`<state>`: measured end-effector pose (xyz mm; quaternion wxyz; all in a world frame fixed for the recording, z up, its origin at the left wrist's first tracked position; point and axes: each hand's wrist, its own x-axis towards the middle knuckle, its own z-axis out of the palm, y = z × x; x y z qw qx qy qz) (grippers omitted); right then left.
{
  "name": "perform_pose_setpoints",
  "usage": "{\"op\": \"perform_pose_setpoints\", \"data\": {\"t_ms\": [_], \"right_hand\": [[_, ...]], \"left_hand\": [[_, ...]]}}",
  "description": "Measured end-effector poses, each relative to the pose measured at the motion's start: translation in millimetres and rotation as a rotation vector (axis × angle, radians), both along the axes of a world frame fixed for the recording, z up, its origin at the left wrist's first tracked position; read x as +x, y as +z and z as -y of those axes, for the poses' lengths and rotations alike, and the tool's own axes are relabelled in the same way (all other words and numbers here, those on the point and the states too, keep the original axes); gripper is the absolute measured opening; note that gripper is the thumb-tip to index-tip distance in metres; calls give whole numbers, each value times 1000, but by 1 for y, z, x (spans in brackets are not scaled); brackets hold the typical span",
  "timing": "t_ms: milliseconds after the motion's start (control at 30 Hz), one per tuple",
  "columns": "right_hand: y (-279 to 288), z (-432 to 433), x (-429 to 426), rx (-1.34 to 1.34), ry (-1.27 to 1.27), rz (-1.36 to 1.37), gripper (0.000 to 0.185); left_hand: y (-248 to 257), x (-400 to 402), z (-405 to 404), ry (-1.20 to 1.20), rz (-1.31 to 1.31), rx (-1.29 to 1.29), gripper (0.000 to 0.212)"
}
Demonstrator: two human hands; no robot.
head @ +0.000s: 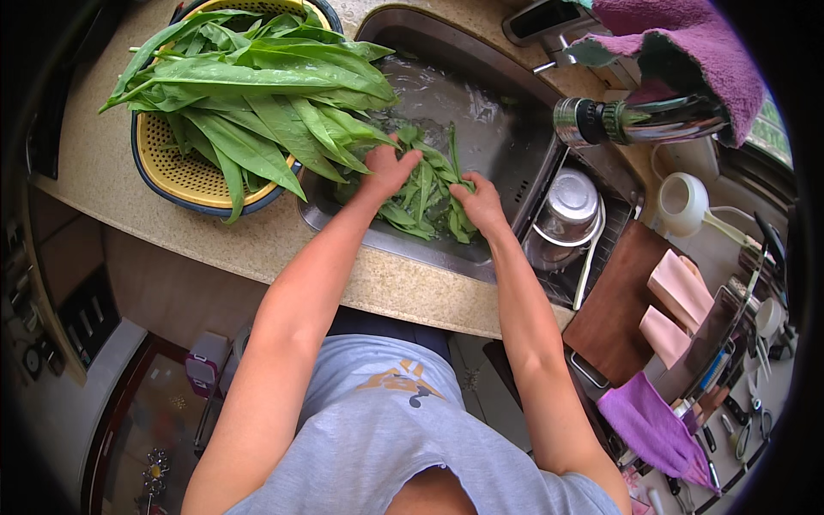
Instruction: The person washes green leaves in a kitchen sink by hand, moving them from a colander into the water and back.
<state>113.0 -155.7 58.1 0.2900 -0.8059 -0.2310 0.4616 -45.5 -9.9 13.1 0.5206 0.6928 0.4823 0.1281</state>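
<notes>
Green leafy stalks (421,193) lie in shallow water in the stainless steel sink (425,254). My left hand (389,166) is at their left side, thumb spread from the fingers; the fingertips are partly hidden among leaves. My right hand (477,201) grips leaves on the right side of the bunch, with its fingers curled round them. Long, broad green leaves (257,90) are heaped over a yellow colander (174,164) set in a dark basin, on the counter left of the sink. Some of their tips hang over the sink's edge near my left wrist.
A chrome faucet (663,120) with a purple towel (714,58) over it reaches in from the right. Metal pots (570,199) stand in a side compartment right of the main basin. Beyond them are a brown cutting board (618,302) and a rack with utensils. The stone counter edge (418,290) runs below my forearms.
</notes>
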Motion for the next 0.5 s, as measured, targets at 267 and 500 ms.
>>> {"op": "perform_pose_setpoints", "data": {"t_ms": [267,500], "right_hand": [[-25,-34,6,0,311,322,41],[-6,-29,17,268,97,631,26]], "left_hand": [[5,12,-10,138,120,-1018,25],[-33,1,-15,190,379,-842,19]]}}
